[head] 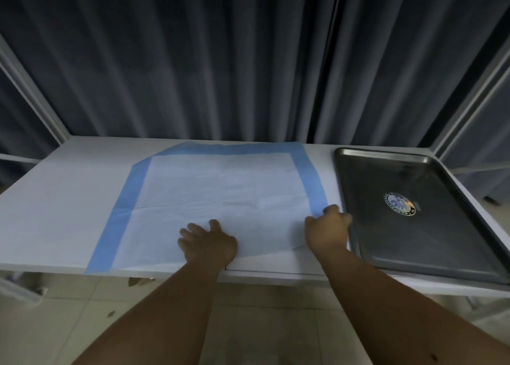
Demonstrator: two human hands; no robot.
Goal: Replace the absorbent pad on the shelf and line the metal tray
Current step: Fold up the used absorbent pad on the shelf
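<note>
A white absorbent pad [209, 188] with a blue border lies spread on the white shelf [60, 204]. Its near right corner is folded over. My left hand [207, 242] rests flat on the pad's near edge with fingers apart. My right hand [327, 230] is closed on the pad's right blue border near the front corner. An unlined metal tray [430, 243] with a round sticker in its middle sits to the right of the pad, close beside my right hand.
Dark grey curtains [248, 61] hang behind the shelf. White frame posts [36, 97] stand at both back corners. Beige tiled floor [262, 323] shows below the shelf's front edge.
</note>
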